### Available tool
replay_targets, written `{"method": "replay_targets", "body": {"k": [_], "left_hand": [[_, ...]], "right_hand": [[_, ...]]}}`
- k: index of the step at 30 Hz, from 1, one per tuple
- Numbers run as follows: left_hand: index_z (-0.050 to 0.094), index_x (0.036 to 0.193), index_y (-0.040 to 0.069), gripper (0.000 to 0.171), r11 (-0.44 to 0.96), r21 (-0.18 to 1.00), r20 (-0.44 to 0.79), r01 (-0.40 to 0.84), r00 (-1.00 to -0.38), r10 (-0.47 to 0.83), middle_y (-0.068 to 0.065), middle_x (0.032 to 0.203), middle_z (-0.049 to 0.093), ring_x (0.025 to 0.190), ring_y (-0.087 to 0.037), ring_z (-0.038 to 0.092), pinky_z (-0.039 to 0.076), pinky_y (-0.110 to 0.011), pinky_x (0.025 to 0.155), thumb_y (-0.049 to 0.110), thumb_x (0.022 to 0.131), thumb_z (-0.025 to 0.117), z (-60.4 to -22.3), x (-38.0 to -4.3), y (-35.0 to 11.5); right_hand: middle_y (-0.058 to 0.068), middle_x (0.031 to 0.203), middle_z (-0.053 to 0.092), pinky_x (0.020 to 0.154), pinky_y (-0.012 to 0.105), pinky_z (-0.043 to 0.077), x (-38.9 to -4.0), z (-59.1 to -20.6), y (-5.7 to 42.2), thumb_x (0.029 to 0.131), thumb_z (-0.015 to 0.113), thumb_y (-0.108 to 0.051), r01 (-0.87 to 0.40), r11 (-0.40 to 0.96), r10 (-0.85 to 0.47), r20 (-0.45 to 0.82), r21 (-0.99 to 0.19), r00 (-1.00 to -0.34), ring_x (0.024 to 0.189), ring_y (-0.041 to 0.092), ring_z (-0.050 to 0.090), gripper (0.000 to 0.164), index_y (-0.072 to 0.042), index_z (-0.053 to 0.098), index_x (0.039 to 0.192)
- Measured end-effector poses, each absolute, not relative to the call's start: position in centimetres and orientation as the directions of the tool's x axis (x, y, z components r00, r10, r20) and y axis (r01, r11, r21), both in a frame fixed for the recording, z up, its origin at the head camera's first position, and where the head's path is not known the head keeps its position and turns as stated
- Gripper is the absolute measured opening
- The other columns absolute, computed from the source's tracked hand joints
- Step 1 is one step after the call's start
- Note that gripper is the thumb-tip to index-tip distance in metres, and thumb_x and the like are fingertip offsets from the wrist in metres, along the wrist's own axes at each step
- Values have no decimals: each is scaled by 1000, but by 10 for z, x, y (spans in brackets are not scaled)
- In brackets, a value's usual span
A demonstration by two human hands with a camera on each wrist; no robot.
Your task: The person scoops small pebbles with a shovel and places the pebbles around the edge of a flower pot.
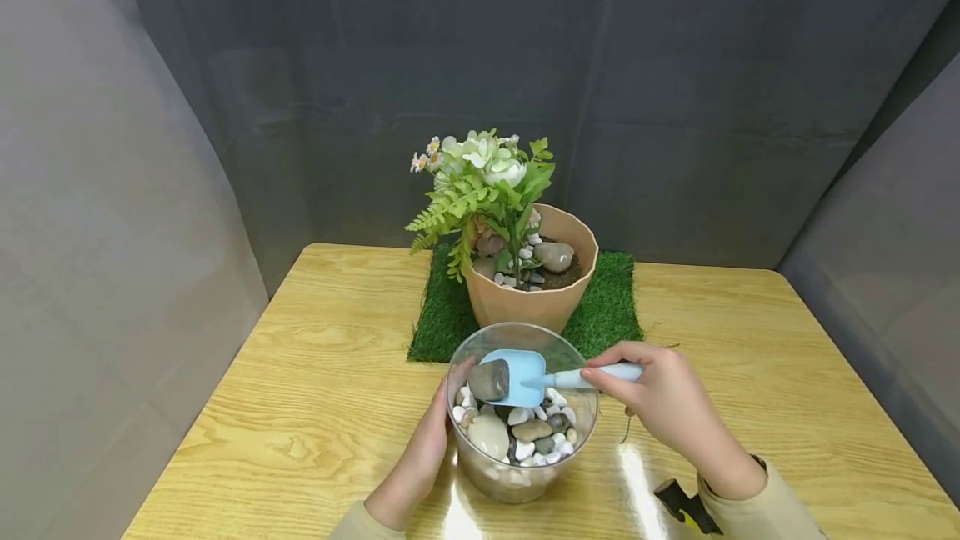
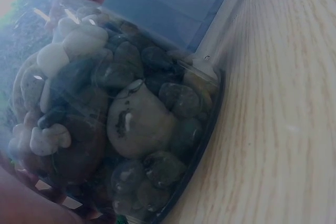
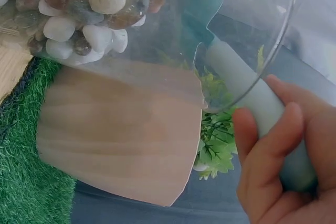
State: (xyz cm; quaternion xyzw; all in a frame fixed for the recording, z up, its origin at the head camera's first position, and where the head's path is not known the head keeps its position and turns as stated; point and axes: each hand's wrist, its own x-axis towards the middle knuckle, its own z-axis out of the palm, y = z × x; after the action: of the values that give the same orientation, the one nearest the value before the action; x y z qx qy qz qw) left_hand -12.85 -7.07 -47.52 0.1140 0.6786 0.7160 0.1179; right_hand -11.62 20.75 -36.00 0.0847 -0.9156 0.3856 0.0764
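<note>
My right hand [image 1: 663, 394] grips the handle of a light blue trowel [image 1: 525, 369], held over a clear bowl [image 1: 517, 477]. A large grey stone [image 1: 489, 380] lies at the front of the trowel's blade, within the bowl's rim. White, grey and brown pebbles [image 1: 543, 432] fill the lower part of the bowl, with a big pale stone [image 2: 139, 121] among them. My left hand [image 1: 427, 444] holds the bowl around its left side; part of its fingers is hidden behind the wall. In the right wrist view the trowel handle [image 3: 249, 90] crosses the rim.
Behind the bowl, a peach flowerpot [image 1: 525, 307] with white flowers [image 1: 487, 157], soil and stones stands on a green turf mat [image 1: 611, 307]. A dark object with a yellow mark [image 1: 678, 502] lies by the right sleeve on the wooden table [image 1: 300, 390]. Grey cloth surrounds the table.
</note>
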Motion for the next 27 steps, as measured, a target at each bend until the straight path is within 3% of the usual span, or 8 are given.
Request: {"method": "replay_targets", "body": {"k": [10,27], "left_hand": [[27,163,9,70,-39,999,23,11,-945,326,-13,172,22,160,-37,8,1,-61,128,51,112,6,-476,-130,-72],[26,164,9,70,-35,999,15,3,-946,325,-11,172,22,160,-35,9,0,-59,129,52,112,7,-476,-128,-72]], "right_hand": [[-3,62,61,44,24,42,-116,-362,217,90,81,-27,-169,663,-51,181,-729,-982,50,6,50,14,-15,81,98],[-5,62,58,43,24,40,-116,-365,223,93,78,-26,-194,682,-79,193,-705,-978,48,7,45,8,-19,78,96]]}}
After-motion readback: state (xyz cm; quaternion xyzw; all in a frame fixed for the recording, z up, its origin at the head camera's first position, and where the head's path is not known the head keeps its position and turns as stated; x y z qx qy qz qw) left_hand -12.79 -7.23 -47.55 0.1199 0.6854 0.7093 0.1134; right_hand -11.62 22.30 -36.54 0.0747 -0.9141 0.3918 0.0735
